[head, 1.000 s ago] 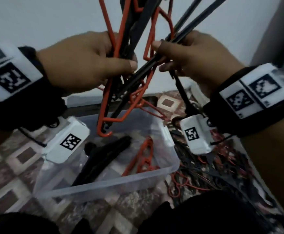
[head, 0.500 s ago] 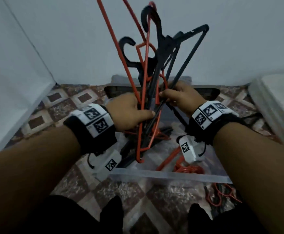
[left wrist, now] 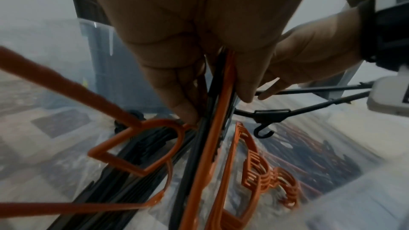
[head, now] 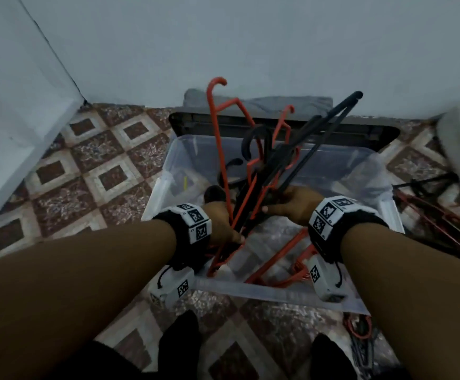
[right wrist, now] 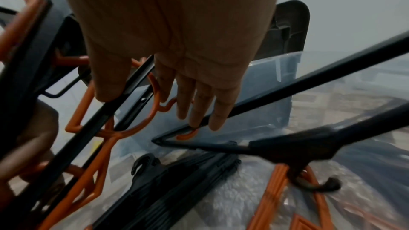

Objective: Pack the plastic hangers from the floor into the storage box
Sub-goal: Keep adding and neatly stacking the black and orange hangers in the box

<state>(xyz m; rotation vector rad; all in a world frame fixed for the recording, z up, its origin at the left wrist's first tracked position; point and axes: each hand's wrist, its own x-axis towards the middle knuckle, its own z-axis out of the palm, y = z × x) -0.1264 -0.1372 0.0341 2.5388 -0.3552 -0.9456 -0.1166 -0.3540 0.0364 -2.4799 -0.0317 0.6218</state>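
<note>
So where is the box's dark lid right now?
In the head view the dark lid leans against the wall behind the storage box, beyond both hands.

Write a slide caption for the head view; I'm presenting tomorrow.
Both hands lower a tangled bundle of hangers into the clear box.

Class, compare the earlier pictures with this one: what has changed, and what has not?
Both hands, left hand and right hand, have lowered the bundle of hangers from chest height down into the clear box. Their grip is unchanged; the hangers on the box floor lie as before.
</note>
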